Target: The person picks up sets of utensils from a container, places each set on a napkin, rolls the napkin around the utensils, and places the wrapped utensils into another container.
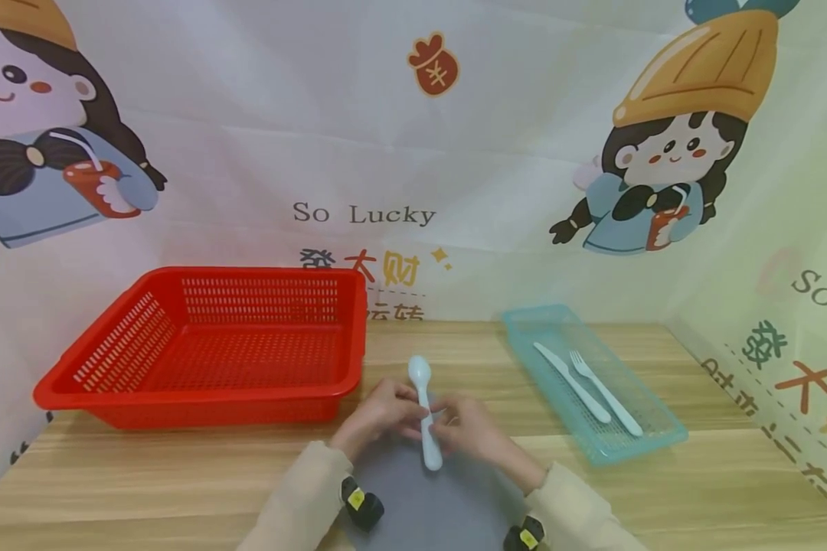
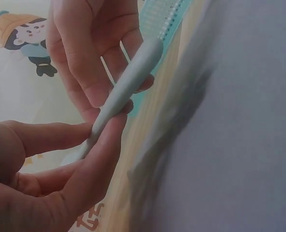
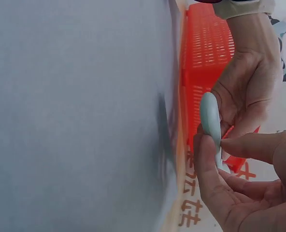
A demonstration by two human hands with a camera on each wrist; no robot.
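Note:
A pale plastic spoon (image 1: 430, 448) is held above a grey cloth (image 1: 427, 513), its bowl pointing away from me and its handle toward me. My left hand (image 1: 384, 411) pinches it near mid-handle from the left. From the right, my right hand (image 1: 474, 430) grips the same stretch of handle between thumb and fingers. The left wrist view shows the thick handle end (image 2: 143, 63) sticking out past both hands' fingertips. In the right wrist view the handle (image 3: 210, 116) rises above the right thumb and finger, with the left hand (image 3: 247, 87) behind it.
A large red plastic basket (image 1: 214, 398) stands on the wooden table (image 1: 179, 467) at the left. On the right lies a light blue basket (image 1: 544, 383) holding a pale knife (image 1: 575, 385) and a pale fork (image 1: 609, 398). A printed cloth (image 1: 489, 168) hangs behind the table.

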